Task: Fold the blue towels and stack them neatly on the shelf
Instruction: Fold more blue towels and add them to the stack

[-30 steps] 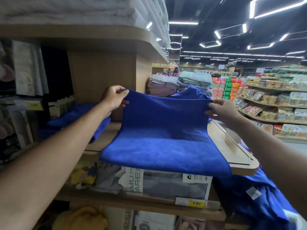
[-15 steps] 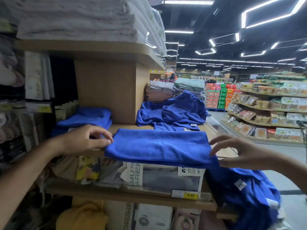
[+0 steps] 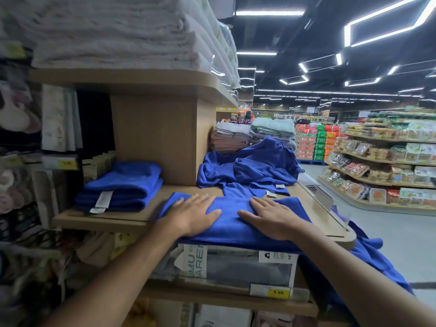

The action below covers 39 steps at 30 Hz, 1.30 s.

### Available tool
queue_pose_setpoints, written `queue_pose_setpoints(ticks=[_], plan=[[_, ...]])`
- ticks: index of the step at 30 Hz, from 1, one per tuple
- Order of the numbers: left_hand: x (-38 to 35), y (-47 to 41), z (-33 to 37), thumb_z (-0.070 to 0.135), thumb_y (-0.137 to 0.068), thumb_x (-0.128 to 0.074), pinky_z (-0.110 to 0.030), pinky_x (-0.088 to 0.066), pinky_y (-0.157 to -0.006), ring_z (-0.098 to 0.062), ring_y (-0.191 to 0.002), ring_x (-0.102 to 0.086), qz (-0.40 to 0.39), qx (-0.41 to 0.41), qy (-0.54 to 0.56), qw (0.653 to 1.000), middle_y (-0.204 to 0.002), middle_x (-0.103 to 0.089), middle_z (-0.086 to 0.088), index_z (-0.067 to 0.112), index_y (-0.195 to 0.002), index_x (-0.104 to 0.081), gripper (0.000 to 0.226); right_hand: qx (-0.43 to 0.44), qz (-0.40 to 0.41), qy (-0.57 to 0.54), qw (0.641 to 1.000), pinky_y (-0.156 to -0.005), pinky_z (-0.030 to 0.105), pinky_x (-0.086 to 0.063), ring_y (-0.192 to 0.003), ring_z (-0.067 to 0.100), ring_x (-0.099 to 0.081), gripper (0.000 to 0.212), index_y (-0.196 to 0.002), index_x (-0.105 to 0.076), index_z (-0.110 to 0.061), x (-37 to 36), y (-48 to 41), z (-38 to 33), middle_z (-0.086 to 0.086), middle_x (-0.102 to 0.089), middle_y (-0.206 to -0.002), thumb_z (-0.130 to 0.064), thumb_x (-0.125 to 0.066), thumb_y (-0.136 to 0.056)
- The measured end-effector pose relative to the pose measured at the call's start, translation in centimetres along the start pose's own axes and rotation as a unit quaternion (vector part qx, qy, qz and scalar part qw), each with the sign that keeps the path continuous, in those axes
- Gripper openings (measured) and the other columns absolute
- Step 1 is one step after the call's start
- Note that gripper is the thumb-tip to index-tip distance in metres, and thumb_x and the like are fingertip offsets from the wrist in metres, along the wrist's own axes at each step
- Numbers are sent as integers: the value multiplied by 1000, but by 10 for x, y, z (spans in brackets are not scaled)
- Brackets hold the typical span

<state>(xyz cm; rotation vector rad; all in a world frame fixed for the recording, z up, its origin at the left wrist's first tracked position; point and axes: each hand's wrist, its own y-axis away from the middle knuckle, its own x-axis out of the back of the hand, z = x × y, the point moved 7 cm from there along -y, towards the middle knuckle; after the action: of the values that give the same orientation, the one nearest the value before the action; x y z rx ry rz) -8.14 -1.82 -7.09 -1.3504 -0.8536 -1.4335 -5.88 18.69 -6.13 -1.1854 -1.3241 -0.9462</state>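
Observation:
A folded blue towel (image 3: 232, 230) lies at the front edge of the wooden shelf (image 3: 103, 218). My left hand (image 3: 193, 213) presses flat on its left half, fingers straight. My right hand (image 3: 271, 219) presses flat on its right half in the same way. Behind them sits a rumpled heap of unfolded blue towels (image 3: 250, 167). To the left, in the shelf's recess, rests a stack of folded blue towels (image 3: 122, 187) with a white tag. More blue cloth (image 3: 372, 258) hangs off the shelf's right end.
A wooden upright (image 3: 155, 138) divides the recess from the heap. White towels (image 3: 113, 31) fill the shelf above. Packaged goods (image 3: 236, 267) sit on the lower shelf with a yellow price tag (image 3: 278, 292). An open aisle and food shelves (image 3: 382, 161) lie to the right.
The towel was held up by its top corners, then laid folded on the shelf. Both hands have moved from its ends onto its top and now press it flat.

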Motion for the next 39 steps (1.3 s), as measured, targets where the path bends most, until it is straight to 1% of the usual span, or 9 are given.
queue_pose_setpoints(ticks=[4, 8, 17, 20, 25, 28, 33, 37, 39], plan=[[-5, 2, -2, 72, -95, -16, -45, -1, -125, -10, -155, 0, -31, 12, -20, 999, -168, -1, 15, 39, -160, -7, 73, -36, -12, 20, 999, -120, 38, -16, -155, 14, -14, 99, -157, -25, -26, 0, 17, 36, -8, -19, -167, -90, -12, -83], [-7, 3, -4, 78, -90, -14, -46, 0, -125, -10, -155, 1, -31, 10, -18, 999, -168, 2, 15, 38, -160, -5, 80, -100, -12, 2, 995, -126, 43, -10, -157, 15, -4, 112, -163, -6, -21, -1, 32, 68, -4, -4, -171, -92, -9, -77], [-3, -14, 2, 77, -91, -18, -50, -1, -124, -12, -155, 2, -57, 33, -17, 998, -168, 2, 12, 35, -160, -6, 82, -141, 35, -99, 984, -114, 48, -34, -142, 30, -39, 107, -156, -25, -24, 11, 6, 96, 8, -36, -160, -92, -30, -73], [5, -13, 14, 70, -95, -23, -53, -1, -123, -13, -155, 5, -34, 9, -20, 999, -168, 3, 13, 34, -160, -5, 77, -118, 106, -134, 978, -111, 43, -38, -135, 28, -46, 77, -148, -39, -23, 22, 0, 99, 7, -46, -151, -69, -45, -86], [-7, -7, 48, 69, -96, -18, -56, 3, -122, -12, -155, 6, -49, -24, 4, 998, -168, 1, 15, 46, -157, -9, 66, -165, 90, -298, 936, -79, 36, -57, -91, 23, -65, 36, -121, -58, -9, 36, -23, 109, 8, -63, -107, -27, -69, -92], [-10, -6, 46, 71, -95, -16, -56, 5, -122, -13, -155, 5, -46, -20, -5, 999, -168, 1, 15, 48, -157, -9, 67, -198, 21, -403, 893, -47, 23, -35, -59, 14, -45, 27, -96, -58, -14, 38, -15, 111, 4, -49, -80, -30, -78, -87], [-11, -7, 45, 74, -92, -16, -57, 5, -122, -12, -155, 5, -45, -19, -5, 999, -168, 1, 16, 46, -157, -7, 71, -231, -66, -324, 915, -47, 22, -30, -52, 16, -36, 39, -84, -48, -16, 40, 11, 119, 4, -37, -63, -38, -79, -85], [-12, -8, 44, 74, -92, -15, -57, 4, -122, -12, -155, 5, -39, -25, -1, 999, -168, 0, 15, 45, -158, -7, 72, -189, -38, -356, 914, -78, 34, -57, -91, 23, -70, 32, -108, -67, -7, 44, 23, 108, 10, -73, -102, -31, -75, -89], [-11, -8, 45, 73, -92, -15, -57, 3, -122, -13, -155, 4, -34, -25, 3, 999, -168, -1, 14, 44, -158, -9, 72, -178, -6, -405, 897, -89, 39, -60, -100, 25, -73, 32, -114, -68, -12, 57, 22, 100, 10, -76, -107, -29, -76, -88]])
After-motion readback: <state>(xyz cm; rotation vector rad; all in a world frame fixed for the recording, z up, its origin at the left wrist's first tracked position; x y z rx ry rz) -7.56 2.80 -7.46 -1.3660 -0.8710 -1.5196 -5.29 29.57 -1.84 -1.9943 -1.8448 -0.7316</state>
